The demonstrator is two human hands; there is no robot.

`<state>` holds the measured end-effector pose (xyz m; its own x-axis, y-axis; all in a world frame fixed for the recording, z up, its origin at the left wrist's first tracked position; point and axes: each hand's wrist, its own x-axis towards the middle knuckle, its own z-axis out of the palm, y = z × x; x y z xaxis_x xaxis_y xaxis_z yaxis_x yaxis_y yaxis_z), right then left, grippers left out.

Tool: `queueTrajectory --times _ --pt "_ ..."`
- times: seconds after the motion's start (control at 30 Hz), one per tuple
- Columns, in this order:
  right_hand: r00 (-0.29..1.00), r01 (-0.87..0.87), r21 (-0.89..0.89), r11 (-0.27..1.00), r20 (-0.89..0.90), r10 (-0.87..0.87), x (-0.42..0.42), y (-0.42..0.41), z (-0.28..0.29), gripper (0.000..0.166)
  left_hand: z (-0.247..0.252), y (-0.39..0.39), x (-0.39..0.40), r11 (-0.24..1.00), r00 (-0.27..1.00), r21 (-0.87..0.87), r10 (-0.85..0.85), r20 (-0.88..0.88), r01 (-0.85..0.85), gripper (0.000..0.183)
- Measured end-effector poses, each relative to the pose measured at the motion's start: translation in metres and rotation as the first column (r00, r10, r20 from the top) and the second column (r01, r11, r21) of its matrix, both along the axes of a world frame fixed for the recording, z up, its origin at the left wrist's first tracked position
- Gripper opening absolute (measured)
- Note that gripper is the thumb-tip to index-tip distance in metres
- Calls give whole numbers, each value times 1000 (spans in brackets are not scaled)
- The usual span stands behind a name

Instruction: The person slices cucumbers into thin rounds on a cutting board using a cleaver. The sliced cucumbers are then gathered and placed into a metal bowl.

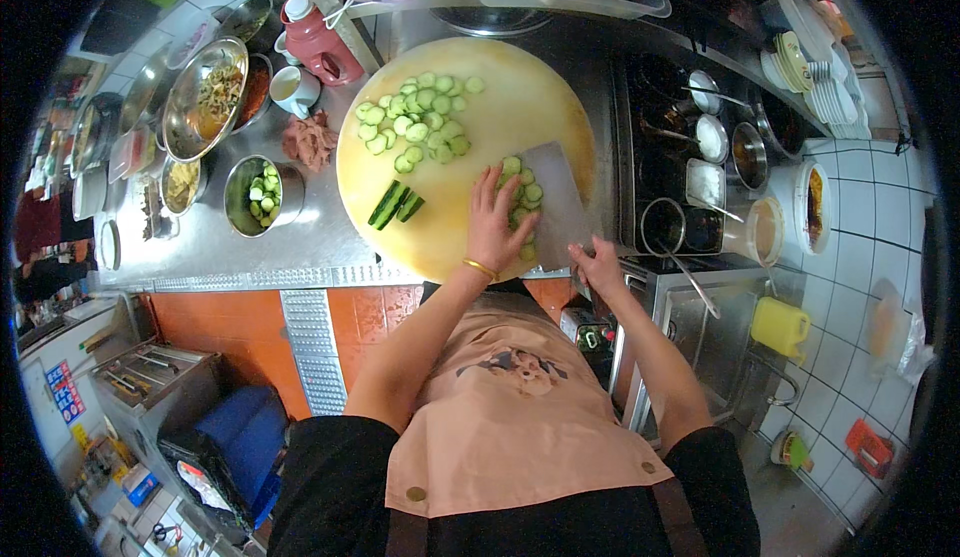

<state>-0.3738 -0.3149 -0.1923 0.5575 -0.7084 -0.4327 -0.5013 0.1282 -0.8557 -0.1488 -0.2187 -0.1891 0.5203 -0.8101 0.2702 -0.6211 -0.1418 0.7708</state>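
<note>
My right hand [598, 268] grips the handle of a broad cleaver [556, 201], its wide blade lying low over the right part of a round yellowish cutting board [517, 81]. Against the blade's left side is a bunch of cucumber slices [531, 193]. My left hand [496, 219], a gold bangle at its wrist, rests against these slices with thumb and fingers apart. More round cucumber slices [424, 111] are scattered on the upper left of the board. Two dark green cucumber pieces [388, 204] lie left of my left hand.
Left on the steel counter [330, 219] are a steel pot with cucumber pieces [292, 197], raw meat [309, 141], a white mug [296, 92], a pink jug [322, 43] and a tilted steel bowl [176, 118]. Seasoning containers [709, 137] with ladles stand right.
</note>
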Motion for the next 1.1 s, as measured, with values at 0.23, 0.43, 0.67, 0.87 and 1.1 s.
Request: queueTrajectory --times 0.23,0.43,0.67,0.87,1.1 --pt "996 93 59 994 -11 -92 4 14 12 26 11 29 -6 876 892 340 -416 177 342 88" --pt "980 194 51 980 -51 -192 -1 -5 8 28 9 17 20 887 853 331 -423 306 321 82" --pt "986 159 66 985 -64 -155 -9 -11 13 27 0 -15 39 960 962 192 -231 148 201 80" --pt "986 144 46 989 -95 -139 -17 -6 19 25 24 10 26 738 694 319 -672 260 595 79" --pt "974 219 75 973 -77 -213 -14 2 13 28 1 9 31 842 754 316 -535 382 437 76"
